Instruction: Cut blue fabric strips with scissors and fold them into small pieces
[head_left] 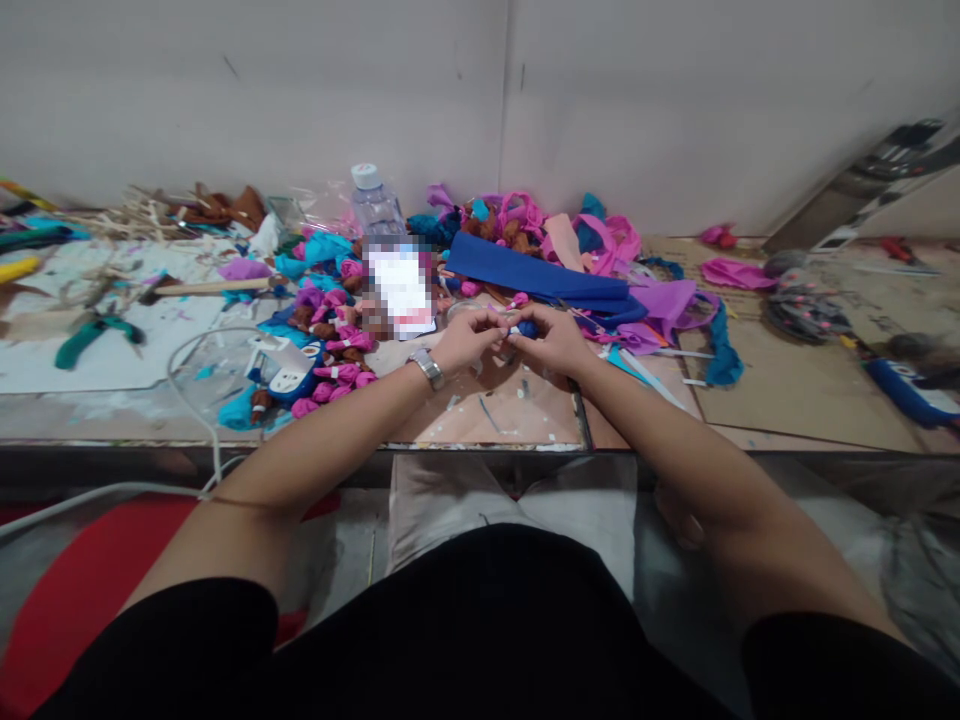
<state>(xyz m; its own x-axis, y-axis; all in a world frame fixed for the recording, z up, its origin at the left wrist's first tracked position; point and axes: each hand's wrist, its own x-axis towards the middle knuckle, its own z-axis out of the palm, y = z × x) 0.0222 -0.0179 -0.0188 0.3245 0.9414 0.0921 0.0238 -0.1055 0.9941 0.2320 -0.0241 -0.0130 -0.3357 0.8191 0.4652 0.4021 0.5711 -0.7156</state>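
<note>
Both hands (510,340) on blue fabric piece (526,328)

Plain pale wall (300,90) fills the upper frame with a vertical seam (504,90) at centre, above a long worn worktable (787,390) spanning mid-frame, red floor patch (67,590) lower left.

Worktable (757,385): fabric scraps (570,265), pink bundles (337,345), bottle (375,205), possibly sticks (142,215).

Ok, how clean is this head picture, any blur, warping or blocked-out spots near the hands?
Head view: light is even and soft, no hard glare. A pixelated patch blocks the table just behind the left hand. Wide-angle warp bows the table edge, and the far right corner smears. The small blue piece pinched between left hand and right hand is too small to make out.
</note>
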